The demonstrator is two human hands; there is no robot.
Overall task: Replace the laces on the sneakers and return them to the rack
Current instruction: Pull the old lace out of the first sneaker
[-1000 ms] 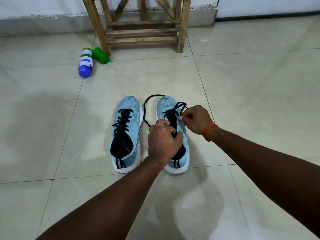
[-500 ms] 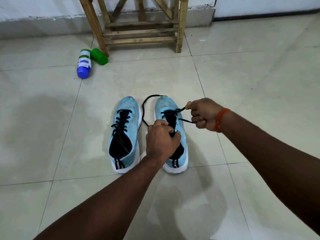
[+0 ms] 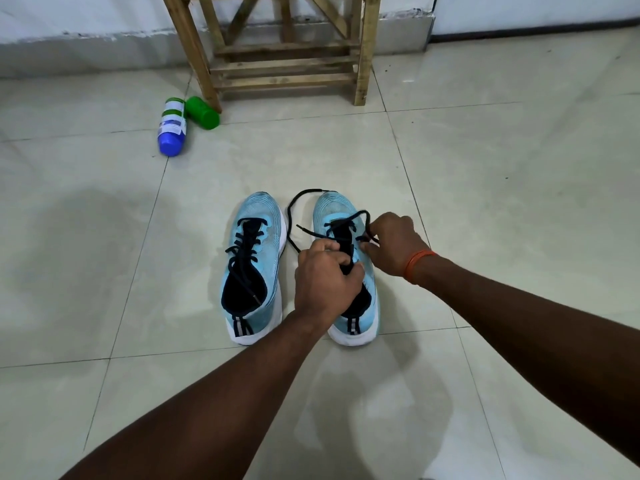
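Two containers are seen lying on their sides on the tiled floor (image 3: 485, 202): a blue bottle (image 3: 171, 133) with a white label and a green bottle (image 3: 202, 112), set end to end just beside the front leg of the wooden rack (image 3: 287, 67). What is held inside them cannot be told.

Nearer the camera, a pair of light-blue sneakers is stood side by side on the floor, toes pointed toward the rack. The left sneaker (image 3: 254, 271) is threaded with a dark lace, whose ends are dropped into its opening. The right sneaker (image 3: 334, 211) is only partly laced; its black lace (image 3: 293, 211) is looped out onto the floor between the two shoes, and one free tip is laid across the toe area.

Both arms are stretched forward and down. The left hand (image 3: 325, 280) is curled over the throat of the right sneaker, with the black tongue gripped between thumb and fingers. The right hand (image 3: 394, 244), marked by an orange wristband (image 3: 419, 265), is closed beside the eyelets, and a strand of the black lace is pinched in its fingertips.
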